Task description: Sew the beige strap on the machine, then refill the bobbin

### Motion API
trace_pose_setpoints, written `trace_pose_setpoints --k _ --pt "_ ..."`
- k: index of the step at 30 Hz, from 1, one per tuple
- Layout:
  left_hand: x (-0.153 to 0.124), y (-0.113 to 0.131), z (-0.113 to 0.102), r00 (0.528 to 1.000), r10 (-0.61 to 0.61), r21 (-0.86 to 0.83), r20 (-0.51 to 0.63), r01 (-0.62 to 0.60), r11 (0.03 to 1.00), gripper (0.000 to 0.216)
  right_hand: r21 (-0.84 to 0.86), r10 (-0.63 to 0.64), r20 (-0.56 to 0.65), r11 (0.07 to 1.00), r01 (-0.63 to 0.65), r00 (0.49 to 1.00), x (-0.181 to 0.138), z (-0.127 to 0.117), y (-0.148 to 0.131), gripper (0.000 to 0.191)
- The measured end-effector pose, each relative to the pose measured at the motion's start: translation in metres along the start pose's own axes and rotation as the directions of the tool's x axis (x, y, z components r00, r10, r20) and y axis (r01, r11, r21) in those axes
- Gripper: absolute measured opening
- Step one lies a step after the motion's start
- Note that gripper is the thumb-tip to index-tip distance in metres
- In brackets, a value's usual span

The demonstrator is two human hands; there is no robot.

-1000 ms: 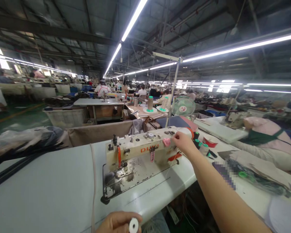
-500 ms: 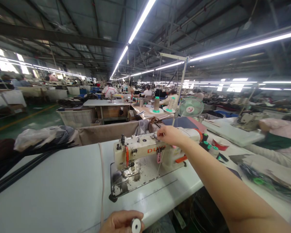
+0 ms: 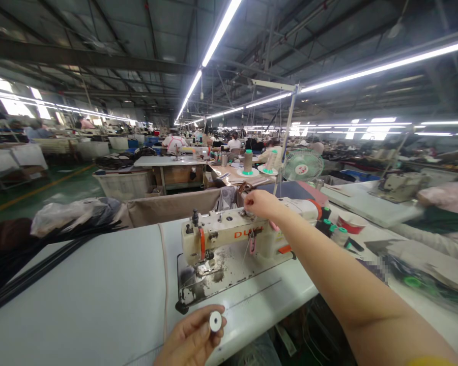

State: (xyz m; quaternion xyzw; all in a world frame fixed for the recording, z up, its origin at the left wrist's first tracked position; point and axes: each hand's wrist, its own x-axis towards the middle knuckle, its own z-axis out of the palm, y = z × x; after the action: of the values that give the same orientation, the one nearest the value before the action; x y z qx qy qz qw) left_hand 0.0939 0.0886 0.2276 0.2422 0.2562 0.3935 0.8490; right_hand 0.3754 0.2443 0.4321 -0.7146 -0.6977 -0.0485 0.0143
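Observation:
Low in the view, my left hand (image 3: 193, 335) pinches a small round bobbin (image 3: 215, 321), its pale flat face with a dark centre hole turned towards me. Reaching forward, my right hand (image 3: 262, 204) is over the top of the sewing machine (image 3: 229, 235), near the metal fittings there. Its fingertips are pressed together, and what they grip, if anything, is hidden. A thin thread runs down the front of the machine, beside a pink tag-like piece (image 3: 252, 245). Dark stains mark the metal bed (image 3: 217, 272) under the needle area.
Thread cones (image 3: 248, 162) on white discs and a green fan (image 3: 303, 165) stand behind the machine. Small spools and a red-and-white bowl (image 3: 351, 223) sit to the right. Dark strips (image 3: 53, 254) lie at left, with a pale cord (image 3: 164, 274) across the table. A co-worker's sleeve (image 3: 448, 203) shows at right.
My left hand has risen with the bobbin, showing more of its fingers. My right hand has lifted slightly above the machine top. The view has shifted a little.

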Motion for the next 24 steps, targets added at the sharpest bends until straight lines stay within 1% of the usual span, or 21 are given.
trace_pose_setpoints --k 2,4,7,9,12,14,18,21,24 --pt "0.002 0.001 0.001 1.000 0.019 0.010 0.002 -0.019 1.000 0.051 -0.021 0.052 -0.015 0.998 -0.052 0.999 0.000 0.000 -0.001 0.019" --pt "0.003 0.003 0.000 1.000 0.019 0.018 -0.003 -0.019 1.000 0.049 -0.036 0.084 0.003 0.996 -0.083 0.996 -0.001 -0.002 -0.002 0.019" --pt "0.006 0.004 0.001 1.000 0.023 0.017 -0.010 -0.023 1.000 0.045 -0.017 0.047 0.044 0.999 -0.046 0.998 -0.004 -0.005 -0.005 0.017" --pt "0.007 0.004 0.003 0.999 0.049 0.017 -0.011 -0.049 0.999 0.045 -0.003 0.033 0.032 0.999 -0.033 0.999 -0.005 -0.005 -0.008 0.017" --pt "0.008 0.004 0.009 0.997 0.072 0.014 -0.016 -0.072 0.997 0.045 -0.020 0.087 -0.007 0.996 -0.087 0.996 -0.006 -0.003 -0.008 0.022" --pt "0.008 0.004 0.011 0.998 0.058 0.023 -0.019 -0.057 0.998 0.047 -0.032 0.108 0.004 0.994 -0.108 0.994 -0.006 -0.003 -0.006 0.023" --pt "0.009 0.007 0.016 0.998 0.058 0.044 -0.026 -0.056 0.997 0.051 0.006 0.037 0.059 0.999 -0.038 0.998 -0.004 -0.004 -0.004 0.017" --pt "0.010 0.010 0.022 0.993 0.115 0.033 -0.035 -0.114 0.993 0.050 0.015 0.050 0.014 0.999 -0.051 0.999 -0.003 -0.002 -0.004 0.020" --pt "0.010 0.013 0.025 0.992 0.123 0.038 -0.037 -0.121 0.992 0.052 -0.005 0.088 -0.003 0.996 -0.088 0.996 -0.004 -0.001 -0.002 0.021"
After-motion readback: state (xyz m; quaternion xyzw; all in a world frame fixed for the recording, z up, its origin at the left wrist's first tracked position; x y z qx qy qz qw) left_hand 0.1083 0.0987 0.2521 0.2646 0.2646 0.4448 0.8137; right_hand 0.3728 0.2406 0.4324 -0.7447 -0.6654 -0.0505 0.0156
